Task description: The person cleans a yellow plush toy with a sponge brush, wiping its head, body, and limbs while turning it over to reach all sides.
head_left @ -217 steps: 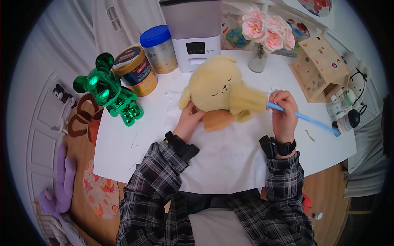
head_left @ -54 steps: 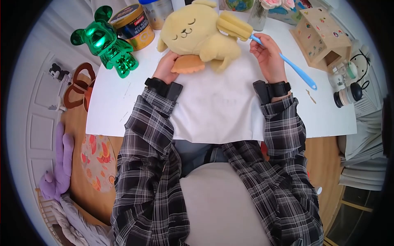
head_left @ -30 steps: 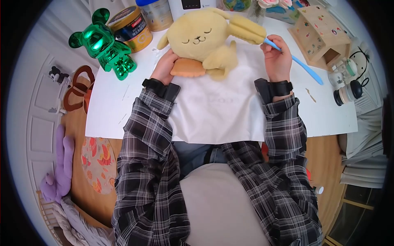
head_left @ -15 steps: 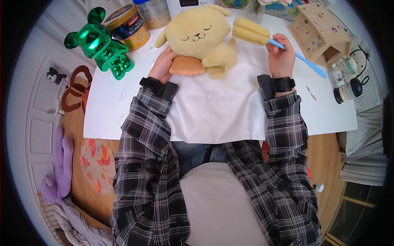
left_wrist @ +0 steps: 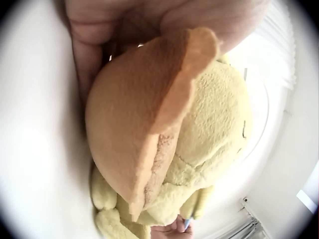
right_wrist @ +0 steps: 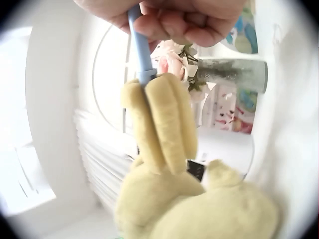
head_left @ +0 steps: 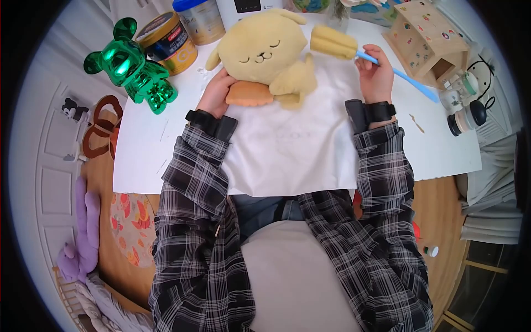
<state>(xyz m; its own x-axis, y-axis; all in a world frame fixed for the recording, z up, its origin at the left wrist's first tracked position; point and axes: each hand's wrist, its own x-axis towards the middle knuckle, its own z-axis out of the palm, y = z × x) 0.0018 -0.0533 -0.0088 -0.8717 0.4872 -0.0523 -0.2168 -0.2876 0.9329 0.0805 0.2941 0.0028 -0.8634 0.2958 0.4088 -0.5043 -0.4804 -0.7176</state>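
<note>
A yellow plush dog [head_left: 264, 47] with stitched closed eyes leans on a white cloth [head_left: 287, 149], with an orange scalloped plush piece [head_left: 249, 93] against its lower side. My left hand [head_left: 217, 93] grips the dog low on its left, beside the orange piece. In the left wrist view that orange piece [left_wrist: 134, 104] hides much of the fingers. My right hand [head_left: 376, 72] pinches the blue handle of a duster [head_left: 334, 42] whose fluffy yellow head points at the dog. A narrow gap parts the two in the head view; the right wrist view overlaps the duster [right_wrist: 167, 124] with the dog [right_wrist: 214, 214].
A shiny green bear figure [head_left: 133, 72], two tubs, a blue-lidded one [head_left: 200, 21] among them, and a white machine [head_left: 249, 8] stand behind. To the right are a wooden house [head_left: 426, 41] and jars [head_left: 467, 117]. The white table's [head_left: 144, 171] front edge lies near my lap.
Seven seconds ago the duster lay over the dog's body side; a second ago it met the head's right side. It now stands slightly apart. My left hand keeps its hold.
</note>
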